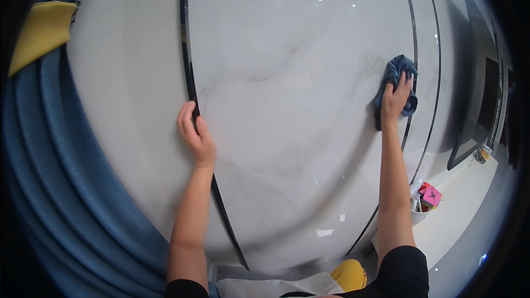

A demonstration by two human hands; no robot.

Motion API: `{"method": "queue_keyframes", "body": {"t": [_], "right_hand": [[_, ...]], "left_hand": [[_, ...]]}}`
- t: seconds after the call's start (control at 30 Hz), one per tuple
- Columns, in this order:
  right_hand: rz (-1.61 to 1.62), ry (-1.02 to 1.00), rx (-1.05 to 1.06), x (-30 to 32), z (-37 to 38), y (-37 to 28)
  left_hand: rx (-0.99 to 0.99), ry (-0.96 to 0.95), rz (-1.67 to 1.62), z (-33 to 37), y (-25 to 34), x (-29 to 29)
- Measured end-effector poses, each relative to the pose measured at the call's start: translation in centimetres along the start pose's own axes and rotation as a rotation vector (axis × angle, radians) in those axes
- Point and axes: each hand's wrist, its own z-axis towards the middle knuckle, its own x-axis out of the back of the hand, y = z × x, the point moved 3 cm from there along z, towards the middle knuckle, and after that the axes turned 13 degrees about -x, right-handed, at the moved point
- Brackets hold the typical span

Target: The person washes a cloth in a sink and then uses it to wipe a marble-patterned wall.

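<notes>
A glossy white marble-patterned wall panel fills the middle of the head view, bordered on the left by a black trim strip. Against that strip rests my left hand, fingers and thumb apart and nothing held in it. On the panel's right side, my right hand grips a dark blue cloth and presses it to the surface next to the right-hand seam. The cloth is bunched, with folds spreading above and beside the fingers. Part of it is hidden under my palm.
A blue curtain with a yellow tieback hangs at left. To the right are a wall-mounted screen and a white ledge. The ledge carries a white container of small items. Something yellow and rounded shows below.
</notes>
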Motion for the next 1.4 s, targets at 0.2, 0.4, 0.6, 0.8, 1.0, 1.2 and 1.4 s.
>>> {"method": "queue_keyframes", "body": {"t": [0.2, 0.4, 0.6, 0.8, 1.0, 1.2, 1.4], "right_hand": [[-0.048, 0.096, 0.11, -3.8, 2.0, -11.0], [0.253, -0.031, 0.431, -6.1, -5.0, -30.8], [0.412, -0.367, 0.759, -5.8, -9.9, -39.0], [0.492, -0.723, 0.948, 1.4, -19.4, -34.0], [0.466, -0.789, 1.087, 6.3, -24.4, -23.4], [0.386, -0.608, 0.79, 3.1, -19.5, -30.2], [0.336, -0.536, 0.592, 1.5, -16.0, -27.9]], "left_hand": [[0.076, -0.005, -0.109, -0.3, 0.8, -0.7], [0.228, 0.143, -0.299, -0.1, 0.2, -0.1], [0.248, 0.102, -0.326, -0.5, 1.8, 1.5], [0.288, 0.141, -0.282, -0.4, 1.1, 4.8], [0.273, 0.134, -0.29, -0.1, 2.3, 3.7], [0.211, 0.118, -0.181, 1.7, 2.4, 3.0], [0.082, 0.071, -0.027, 0.9, 1.2, -0.3]]}}
